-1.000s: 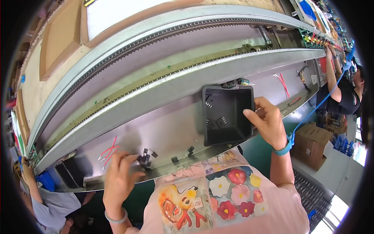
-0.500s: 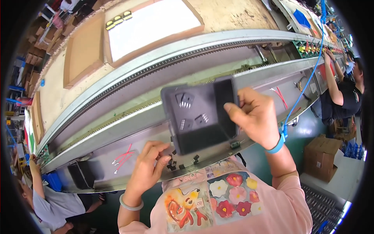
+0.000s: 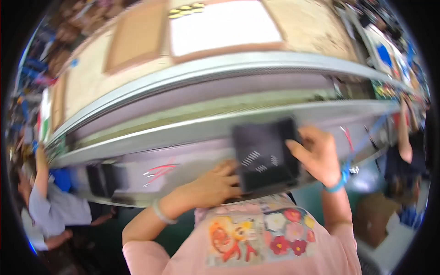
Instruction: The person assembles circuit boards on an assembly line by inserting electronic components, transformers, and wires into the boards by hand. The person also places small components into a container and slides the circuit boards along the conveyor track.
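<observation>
My right hand (image 3: 317, 153) grips the right wall of a black plastic bin (image 3: 286, 176), thumb inside and fingers outside. Several small black components with rows of silver pins (image 3: 250, 158) lie on the bin's bottom. Against the bin's lower left side is my left hand (image 3: 215, 185), its fingertips partly hidden at the bin's edge and smeared by motion. Whether those fingers hold anything cannot be made out. The bin is over the near ledge of the metal line (image 3: 201, 153), close to my body.
Red wires (image 3: 161, 171) lie on the ledge to the left, and more red wires (image 3: 347, 137) to the right. Another black bin (image 3: 103, 178) stands farther left. Across the rail are a cardboard tray (image 3: 137, 34) and a white sheet (image 3: 224, 27). Co-workers stand at both sides.
The view has swung, blurring the picture. The bin is lower and closer to my body, and its components have shifted. My left hand has come up against the bin's side.
</observation>
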Demonstrator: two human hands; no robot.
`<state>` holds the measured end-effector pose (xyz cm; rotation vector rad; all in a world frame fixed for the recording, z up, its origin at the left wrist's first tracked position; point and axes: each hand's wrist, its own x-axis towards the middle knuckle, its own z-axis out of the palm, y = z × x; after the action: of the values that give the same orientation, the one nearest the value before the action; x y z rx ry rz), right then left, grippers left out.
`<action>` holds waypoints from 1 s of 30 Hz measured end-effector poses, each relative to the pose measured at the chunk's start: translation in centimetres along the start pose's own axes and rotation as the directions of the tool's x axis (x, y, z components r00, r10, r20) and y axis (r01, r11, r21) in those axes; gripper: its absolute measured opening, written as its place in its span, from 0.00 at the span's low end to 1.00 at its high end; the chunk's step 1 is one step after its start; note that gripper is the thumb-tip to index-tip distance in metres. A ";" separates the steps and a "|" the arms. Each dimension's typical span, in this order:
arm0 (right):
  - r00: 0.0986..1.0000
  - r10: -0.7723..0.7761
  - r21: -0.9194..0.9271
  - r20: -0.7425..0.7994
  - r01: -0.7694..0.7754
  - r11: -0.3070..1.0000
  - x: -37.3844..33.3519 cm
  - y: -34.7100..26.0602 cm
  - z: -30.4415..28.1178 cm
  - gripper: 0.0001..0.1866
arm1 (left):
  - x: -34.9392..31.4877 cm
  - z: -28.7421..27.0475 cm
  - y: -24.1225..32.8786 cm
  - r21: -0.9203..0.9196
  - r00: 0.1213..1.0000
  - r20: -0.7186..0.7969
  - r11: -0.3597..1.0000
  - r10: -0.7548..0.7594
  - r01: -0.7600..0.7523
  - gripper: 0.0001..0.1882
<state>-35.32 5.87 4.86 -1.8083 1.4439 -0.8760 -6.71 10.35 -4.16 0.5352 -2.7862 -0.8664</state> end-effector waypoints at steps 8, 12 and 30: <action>0.895 0.430 0.118 0.121 -0.443 0.889 -5.6 9.3 -3.7 0.08 | -1.3 1.4 0.0 -0.027 0.985 -0.172 0.999 0.019 -0.024 0.15; 0.945 0.287 -0.061 0.159 -0.280 0.958 -4.6 4.2 -1.7 0.17 | -2.4 1.5 0.7 -0.022 0.982 -0.181 0.999 -0.049 0.046 0.12; 0.698 -0.298 -0.243 0.651 0.563 0.790 0.2 -1.5 1.4 0.16 | -0.3 -1.1 1.0 -0.244 0.821 -0.449 0.932 -0.352 0.266 0.07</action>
<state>-33.31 6.06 5.34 -2.5412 0.8261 -0.1306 -6.42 10.73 -2.72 1.0382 -2.1739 -0.8710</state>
